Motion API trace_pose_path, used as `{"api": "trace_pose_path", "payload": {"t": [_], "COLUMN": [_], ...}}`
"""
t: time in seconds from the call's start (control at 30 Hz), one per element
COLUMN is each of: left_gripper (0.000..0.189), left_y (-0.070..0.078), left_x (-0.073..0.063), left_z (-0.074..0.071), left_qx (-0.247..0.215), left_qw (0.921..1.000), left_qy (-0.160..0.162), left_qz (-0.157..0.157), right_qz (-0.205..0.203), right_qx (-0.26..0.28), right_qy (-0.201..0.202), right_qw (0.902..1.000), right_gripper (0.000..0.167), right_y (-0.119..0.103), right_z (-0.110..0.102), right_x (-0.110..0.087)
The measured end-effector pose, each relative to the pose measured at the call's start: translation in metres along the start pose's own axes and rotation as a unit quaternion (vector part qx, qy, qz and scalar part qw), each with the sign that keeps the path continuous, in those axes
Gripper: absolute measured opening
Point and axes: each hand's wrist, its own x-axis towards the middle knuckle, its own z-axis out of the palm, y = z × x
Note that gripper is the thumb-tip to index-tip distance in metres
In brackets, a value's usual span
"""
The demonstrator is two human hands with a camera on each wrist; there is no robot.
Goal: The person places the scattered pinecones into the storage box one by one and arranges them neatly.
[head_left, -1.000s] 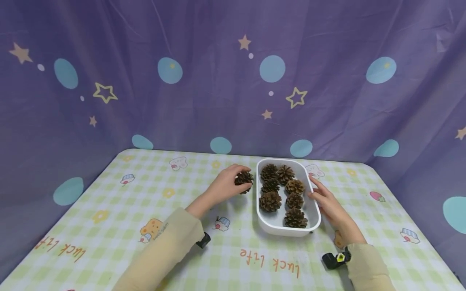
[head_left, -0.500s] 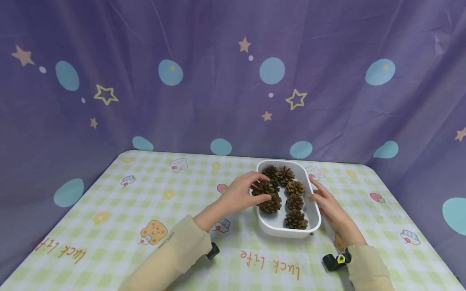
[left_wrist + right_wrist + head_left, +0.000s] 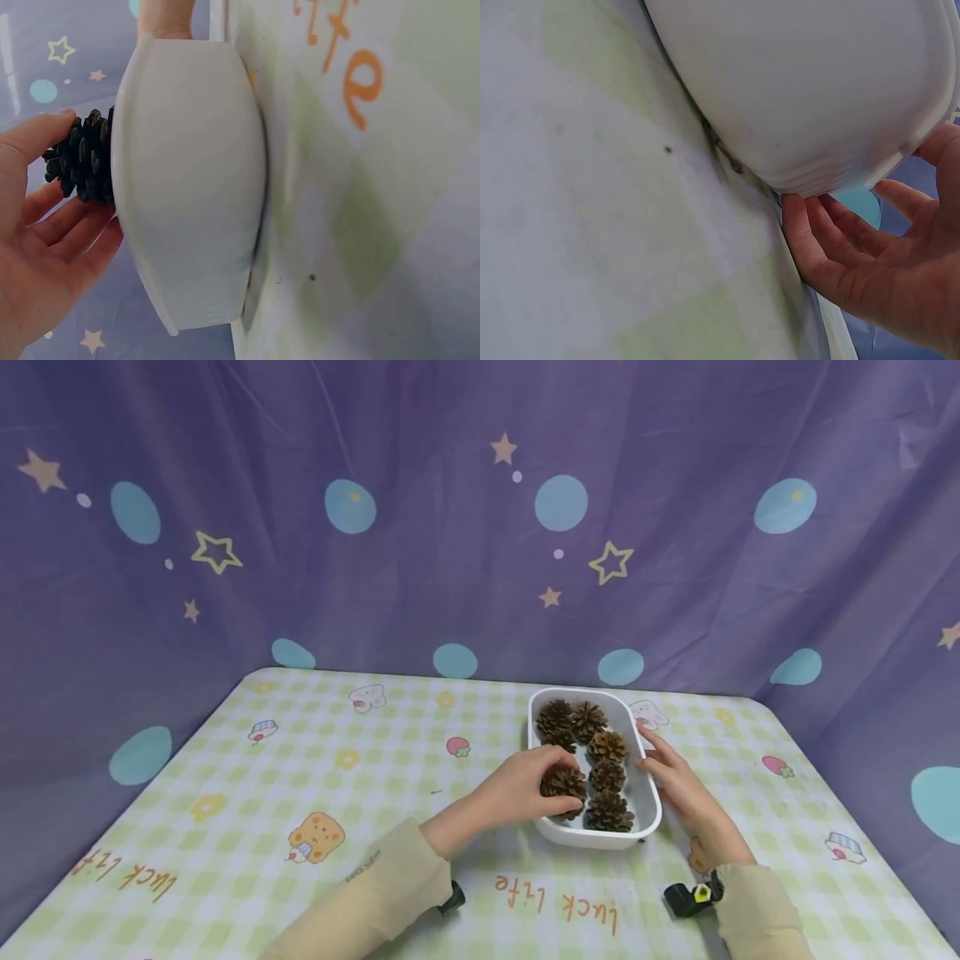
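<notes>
In the head view my left hand point(image 3: 525, 783) grips a brown pine cone point(image 3: 562, 785) over the near left part of a white rectangular tub point(image 3: 588, 838). The left wrist view shows the thumb on one side of that pine cone point(image 3: 82, 157) and fingers on the other; the tub's wall hides part of it. Several more pine cones point(image 3: 608, 811) lie inside the tub, some partly covered by the left hand. Against the tub's right side rests my right hand point(image 3: 678, 787). Its fingers point(image 3: 802, 240) look fairly straight and touch the outer wall in the right wrist view.
A green-and-white checked cloth point(image 3: 315, 777) with printed cartoons covers the table. Behind the table's far edge hangs a purple curtain point(image 3: 435, 568) with stars and dots. Small dark specks point(image 3: 668, 149) dot the cloth near the tub.
The left hand has carried the pine cone from left of the tub, over its left rim, to the near left part inside. The right hand and the tub have stayed in place.
</notes>
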Motion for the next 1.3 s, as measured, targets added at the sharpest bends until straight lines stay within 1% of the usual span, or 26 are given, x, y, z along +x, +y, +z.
{"api": "trace_pose_path", "payload": {"t": [0.07, 0.17, 0.27, 0.4, 0.5, 0.6, 0.67, 0.83, 0.87, 1.03, 1.3], "left_gripper": [0.041, 0.05, 0.058, 0.05, 0.043, 0.041, 0.042, 0.042, 0.042, 0.04, 0.033], "left_y": [0.0, 0.0, 0.0, 0.0, 0.0, 0.001, 0.002, 0.002, 0.001, -0.001, -0.002], "left_x": [-0.002, -0.003, -0.005, -0.007, -0.008, -0.008, -0.008, -0.008, -0.007, -0.006, -0.008], "left_z": [0.003, 0.006, 0.008, 0.011, 0.013, 0.014, 0.014, 0.014, 0.014, 0.014, 0.015], "left_qx": [0.007, 0.015, 0.029, 0.057, 0.065, 0.072, 0.076, 0.081, 0.084, 0.095, 0.084], "left_qw": [0.9999, 0.9996, 0.9991, 0.9974, 0.9968, 0.9962, 0.9958, 0.995, 0.9946, 0.9931, 0.9941], "left_qy": [-0.008, -0.02, -0.031, -0.042, -0.043, -0.042, -0.045, -0.059, -0.062, -0.067, -0.061], "left_qz": [-0.005, -0.009, -0.005, 0.009, 0.018, 0.026, 0.023, 0.0, 0.0, 0.017, 0.031], "right_qz": [0.0, 0.001, 0.004, 0.008, 0.01, 0.008, 0.007, 0.003, 0.003, 0.005, 0.003], "right_qx": [0.001, 0.001, 0.001, -0.001, -0.003, -0.002, -0.001, 0.002, 0.003, 0.002, 0.0], "right_qy": [-0.002, 0.002, 0.008, 0.007, 0.006, 0.007, 0.008, 0.006, 0.005, 0.004, 0.002], "right_qw": [1.0, 1.0, 1.0, 0.9999, 0.9999, 0.9999, 0.9999, 1.0, 1.0, 1.0, 1.0], "right_gripper": [0.066, 0.066, 0.066, 0.066, 0.066, 0.066, 0.066, 0.065, 0.065, 0.066, 0.066], "right_y": [0.001, 0.001, 0.001, 0.001, 0.0, -0.001, -0.001, -0.001, -0.001, -0.002, -0.003], "right_z": [0.001, 0.002, 0.001, 0.001, 0.001, 0.001, 0.0, 0.0, 0.0, 0.001, 0.0], "right_x": [0.0, -0.001, -0.001, -0.002, -0.003, -0.003, -0.003, -0.003, -0.002, -0.002, -0.002]}}
